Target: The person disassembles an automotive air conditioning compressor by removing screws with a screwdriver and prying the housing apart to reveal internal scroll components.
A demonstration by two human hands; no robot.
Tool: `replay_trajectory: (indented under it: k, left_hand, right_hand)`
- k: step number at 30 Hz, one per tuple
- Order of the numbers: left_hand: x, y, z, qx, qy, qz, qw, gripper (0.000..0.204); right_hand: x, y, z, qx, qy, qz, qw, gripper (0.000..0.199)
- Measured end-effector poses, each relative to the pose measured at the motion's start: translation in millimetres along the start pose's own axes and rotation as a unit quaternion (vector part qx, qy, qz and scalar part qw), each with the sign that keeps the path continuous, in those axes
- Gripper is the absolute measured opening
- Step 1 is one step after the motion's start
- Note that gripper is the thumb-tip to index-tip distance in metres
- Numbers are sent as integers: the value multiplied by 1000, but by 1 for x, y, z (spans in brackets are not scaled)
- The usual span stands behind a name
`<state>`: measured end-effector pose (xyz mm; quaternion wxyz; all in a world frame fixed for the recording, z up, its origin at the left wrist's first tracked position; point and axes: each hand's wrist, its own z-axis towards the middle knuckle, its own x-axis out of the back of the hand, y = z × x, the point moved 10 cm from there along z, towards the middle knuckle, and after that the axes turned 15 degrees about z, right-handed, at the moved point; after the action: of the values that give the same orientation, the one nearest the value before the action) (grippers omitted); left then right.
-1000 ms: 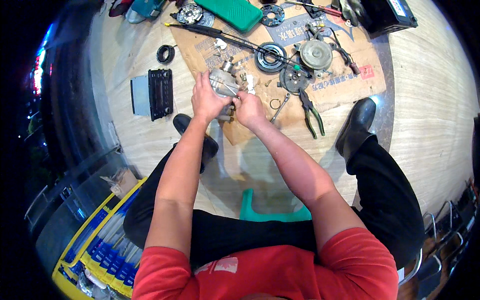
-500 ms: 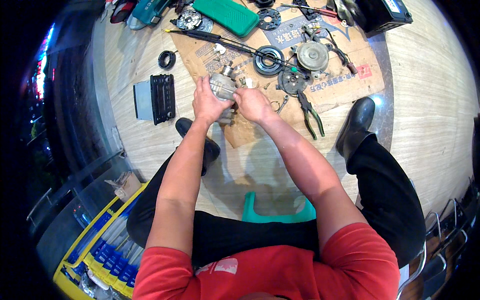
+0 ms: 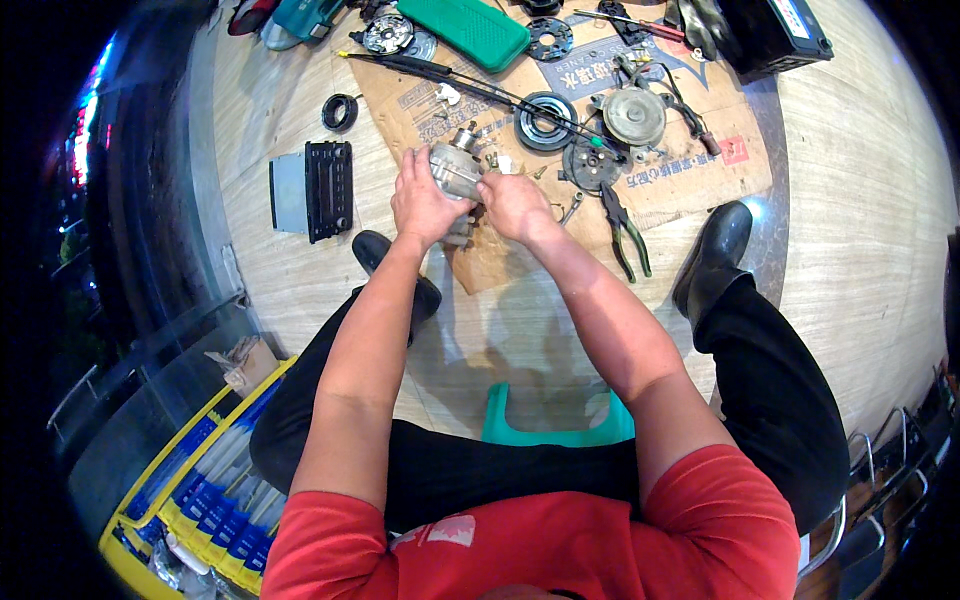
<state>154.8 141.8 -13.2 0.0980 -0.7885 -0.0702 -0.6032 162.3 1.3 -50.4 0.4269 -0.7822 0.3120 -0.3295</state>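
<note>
From the head view, both hands meet over a sheet of cardboard point(image 3: 640, 195) lying on the wooden floor point(image 3: 860, 200). The left hand point(image 3: 422, 200) wraps its fingers around a grey metal part point(image 3: 455, 168), holding it up just above the cardboard's near edge. The right hand point(image 3: 515, 205) presses against the same part from the other side, fingers curled on it. Just right of the hands lie pliers point(image 3: 625, 225) and a dark disc point(image 3: 592, 165); a black pulley point(image 3: 546, 122) and a grey round cover point(image 3: 633, 116) sit beyond. A car radio point(image 3: 315, 190) lies on the floor to the left, a black ring point(image 3: 340, 111) past it. A green case point(image 3: 468, 28) rests at the cardboard's far end. A green stool point(image 3: 550, 430) shows between the person's legs.
</note>
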Motion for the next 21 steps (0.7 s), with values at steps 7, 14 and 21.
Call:
replay_trajectory:
  k: [7,14,21]
  left_hand:
    - [-3,0,1,-2,0,9,1000,112]
    - [-3,-1,0,0,1,10,1000,113]
    - [-3,0,-1,16,-12,2,1000,110]
  right_hand:
    - [4,0,-2,-1,15,-2,1000,26]
    - [10,-4,-7,12,11,15,1000,25]
    - [10,-4,-5,-15,0,-38,999,24]
